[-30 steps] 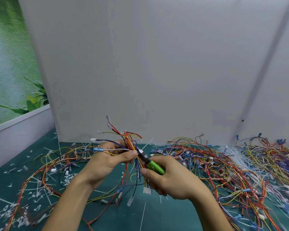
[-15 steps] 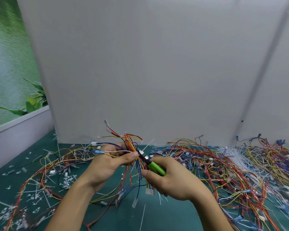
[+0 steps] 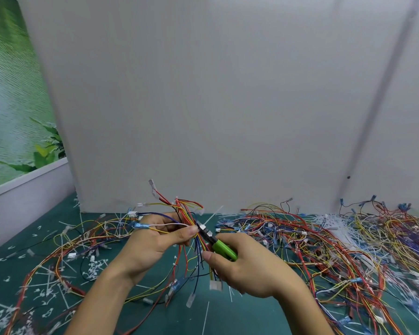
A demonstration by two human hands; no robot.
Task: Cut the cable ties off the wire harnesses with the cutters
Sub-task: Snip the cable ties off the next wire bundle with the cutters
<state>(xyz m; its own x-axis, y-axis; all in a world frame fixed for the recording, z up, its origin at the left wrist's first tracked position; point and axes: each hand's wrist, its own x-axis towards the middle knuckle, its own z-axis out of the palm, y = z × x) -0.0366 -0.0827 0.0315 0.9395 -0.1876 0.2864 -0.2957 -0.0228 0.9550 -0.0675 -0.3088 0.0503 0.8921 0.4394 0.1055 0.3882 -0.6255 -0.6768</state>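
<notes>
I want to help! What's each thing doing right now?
Left hand: grips the bundle of coloured wires, lifted.
Right hand: grips the green-handled cutters, tip at bundle.
White cable tie: sticks out beside cutter tip.
Tangled wire harness pile: lying on green mat.
White cut tie scraps: scattered on mat.

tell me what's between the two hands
Head view: the wire harness that the left hand grips hangs there, and the cutters in the right hand poke their dark tip into it.
</notes>
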